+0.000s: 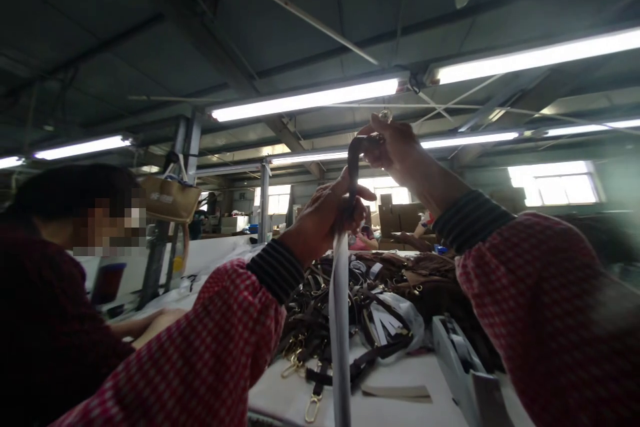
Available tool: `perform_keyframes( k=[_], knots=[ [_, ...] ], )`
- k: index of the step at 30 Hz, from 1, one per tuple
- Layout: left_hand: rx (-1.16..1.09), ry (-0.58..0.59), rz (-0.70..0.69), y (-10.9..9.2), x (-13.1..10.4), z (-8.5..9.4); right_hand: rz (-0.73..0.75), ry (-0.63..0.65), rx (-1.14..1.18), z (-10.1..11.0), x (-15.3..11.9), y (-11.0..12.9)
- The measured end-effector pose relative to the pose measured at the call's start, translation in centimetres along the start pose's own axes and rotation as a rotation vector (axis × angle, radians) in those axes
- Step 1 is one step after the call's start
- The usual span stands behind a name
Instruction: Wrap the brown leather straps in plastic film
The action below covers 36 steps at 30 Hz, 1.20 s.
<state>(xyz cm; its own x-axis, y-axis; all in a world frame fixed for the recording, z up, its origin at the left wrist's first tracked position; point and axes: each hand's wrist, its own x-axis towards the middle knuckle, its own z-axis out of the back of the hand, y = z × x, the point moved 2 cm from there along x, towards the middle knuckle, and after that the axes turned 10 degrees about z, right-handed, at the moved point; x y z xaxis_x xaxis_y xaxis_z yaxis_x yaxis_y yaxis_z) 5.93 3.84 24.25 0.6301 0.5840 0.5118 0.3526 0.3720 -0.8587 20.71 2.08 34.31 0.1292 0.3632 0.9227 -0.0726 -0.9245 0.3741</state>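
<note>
A person holds both hands up over the bench [285,393], one above the other and a little apart, both closed on the same dark strap [353,167]. The right hand [393,143] is the higher and pinches the strap's upper end, where it bends over to the right; the left hand [325,210] grips it lower down. From beneath the left hand a pale strip [340,320] hangs to the near edge of the view; how it joins the strap is hidden by the fingers.

Across the middle of the bench lies a heap of dark straps [310,277] with gold-coloured hardware. One gold clasp [313,407] lies at the near side, just left of the hanging strip. To the right of the strip are a clear plastic bag [413,320] and, nearer, a flat pale piece [397,393]. A grey dispenser [457,353] stands at the near right.

On the left a co-worker [45,307] in dark clothing leans over the work surface. Beyond, a tan bag [173,199] hangs by a post; pale lettering runs across its front — too small and blurred to read. Brown cartons [400,217] are stacked at the far side.
</note>
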Motion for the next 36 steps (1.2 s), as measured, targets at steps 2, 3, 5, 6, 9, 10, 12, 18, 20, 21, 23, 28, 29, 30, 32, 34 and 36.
perform_keyframes(
  k=[2, 3, 5, 6, 9, 10, 12, 18, 20, 21, 23, 28, 29, 30, 32, 34, 36],
  knots=[
    [-0.033, -0.032, 0.046, -0.4, 0.5, 0.5, 0.017, -0.013, 0.014, 0.4, 0.2, -0.2],
    [-0.052, -0.037, 0.06, -0.5, 0.5, 0.8, 0.022, -0.034, 0.01, 0.8, 0.4, -0.2],
    [-0.076, -0.006, 0.082, -0.1, 0.1, 1.3, 0.041, -0.108, -0.01, 1.7, 0.9, -0.1],
    [-0.083, 0.033, 0.094, 0.3, -0.3, 1.4, 0.051, -0.151, -0.02, 2.1, 1.1, 0.0],
    [-0.093, 0.209, 0.147, 1.9, -2.4, 1.5, 0.039, -0.185, -0.04, 2.6, 0.9, 0.1],
    [-0.095, 0.276, 0.161, 2.4, -3.2, 1.4, 0.023, -0.16, -0.042, 2.5, 0.6, 0.0],
    [-0.1, 0.393, 0.178, 3.6, -4.8, 1.0, 0.0, -0.08, -0.026, 1.9, -0.3, -0.1],
    [-0.142, 0.463, 0.236, 8.1, -7.2, 0.3, 0.016, 0.137, 0.082, -0.2, -2.3, 0.1],
    [-0.129, 0.4, 0.251, 9.0, -6.8, 0.6, 0.013, 0.221, 0.119, -0.6, -2.5, 0.1],
    [-0.117, 0.351, 0.249, 9.1, -6.4, 0.8, 0.006, 0.257, 0.132, -0.7, -2.5, 0.0],
    [-0.088, 0.23, 0.225, 8.5, -5.5, 1.5, -0.013, 0.312, 0.14, -0.9, -2.5, -0.2],
    [0.032, 0.117, 0.116, 4.7, -3.4, 2.6, -0.007, 0.3, 0.134, -1.2, -2.1, -0.5],
    [0.059, 0.123, 0.101, 4.0, -3.1, 2.7, -0.002, 0.282, 0.133, -1.3, -2.0, -0.6],
    [0.079, 0.128, 0.089, 3.3, -2.9, 2.7, 0.0, 0.263, 0.131, -1.4, -1.9, -0.6],
    [0.102, 0.138, 0.07, 2.1, -2.4, 2.8, -0.004, 0.234, 0.118, -1.5, -1.7, -0.7],
    [0.116, 0.136, 0.059, 1.0, -2.0, 2.7, 0.003, 0.213, 0.103, -1.5, -1.4, -0.6],
    [0.125, 0.13, 0.056, -0.2, -1.4, 2.4, 0.043, 0.176, 0.086, -1.4, -1.0, -0.2]
  ],
)
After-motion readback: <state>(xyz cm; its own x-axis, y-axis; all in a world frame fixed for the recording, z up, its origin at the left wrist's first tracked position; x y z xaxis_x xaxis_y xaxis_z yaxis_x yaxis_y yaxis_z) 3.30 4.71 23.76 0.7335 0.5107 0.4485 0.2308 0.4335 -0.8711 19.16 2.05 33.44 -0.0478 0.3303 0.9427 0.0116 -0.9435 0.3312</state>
